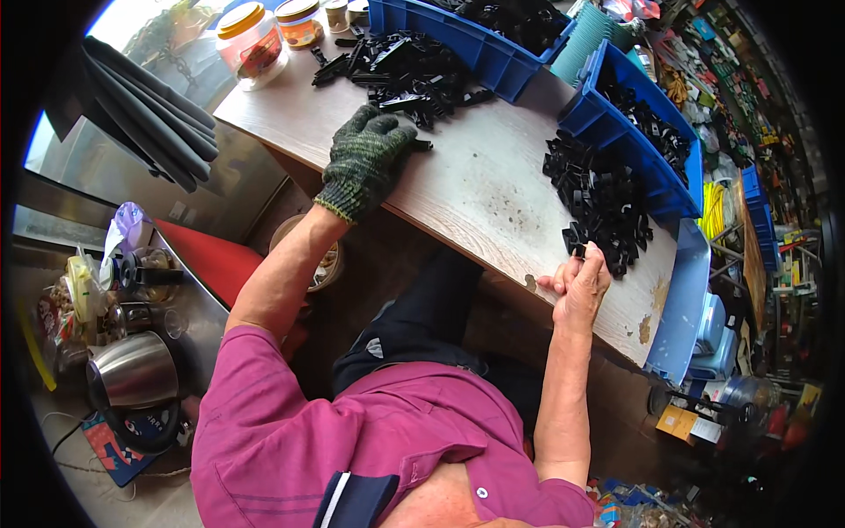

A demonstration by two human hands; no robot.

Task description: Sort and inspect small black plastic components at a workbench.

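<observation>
My left hand [368, 158], in a dark green knitted glove, rests over the table beside the left pile of black plastic parts [414, 70]. Its fingers curl around a black plastic part [422, 145], whose end pokes out past the thumb side; the glove hides the rest. Bare, my right hand [578, 286] is at the near edge of the right pile of small black plastic pieces [607, 194]. Thumb and forefinger pinch one small black piece [578, 250] there, while the other fingers are curled.
Behind the piles stand a blue bin [493, 66] and another blue bin [616, 123], both holding black parts. Lidded plastic jars [251, 48] sit at the table's far left corner. A steel kettle [134, 370] is at left. Below the table's edge is a bucket [327, 268].
</observation>
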